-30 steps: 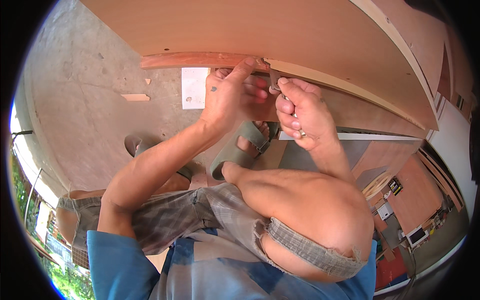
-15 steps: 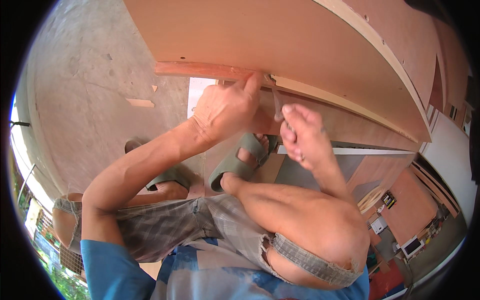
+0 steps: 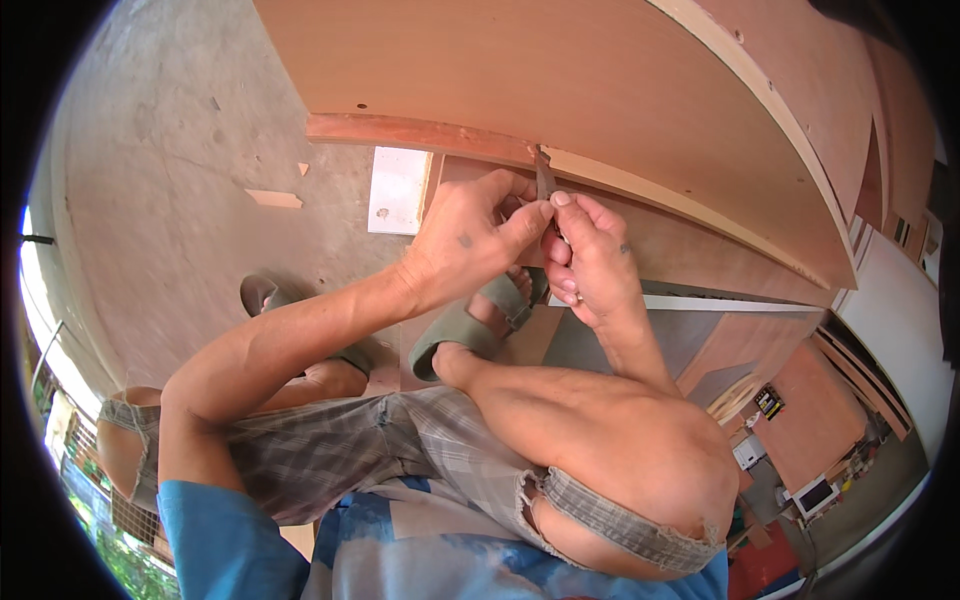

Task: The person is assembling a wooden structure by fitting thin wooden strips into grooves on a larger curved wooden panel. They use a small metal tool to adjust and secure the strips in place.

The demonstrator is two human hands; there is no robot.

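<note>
Plainly, the thin blade (image 3: 544, 178) juts upward from the right-hand grip (image 3: 602, 250).

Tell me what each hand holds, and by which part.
The right hand grips a thin bladed tool by its handle end. The left hand has its fingertips close to the blade; whether they pinch it cannot be told.
</note>
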